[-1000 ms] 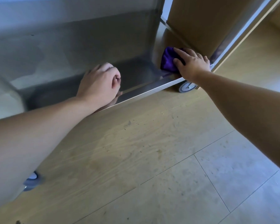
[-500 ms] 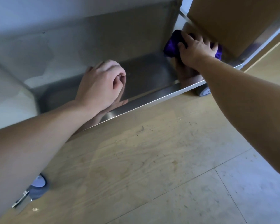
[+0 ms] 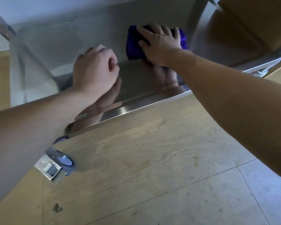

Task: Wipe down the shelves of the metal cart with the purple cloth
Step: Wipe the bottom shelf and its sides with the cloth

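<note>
At upper centre, flat-fingered right hand [image 3: 159, 44] presses purple cloth [image 3: 133, 46] on bottom shelf [image 3: 136, 78], mid-wipe; left hand [image 3: 94, 72] fisted, empty; next: sweep frame-left.

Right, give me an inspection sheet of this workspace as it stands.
Surface: shiny metal cart shelf, mirror-like.
Job's things: purple cloth at the shelf's rear, under the right hand.
Clutter: nothing seen.
Hands: right hand pressed flat on the cloth; left hand curled, holding nothing.
Cables: nothing seen.
Surroundings: caster wheel, scuffed floor, brown box beyond the cart.
</note>
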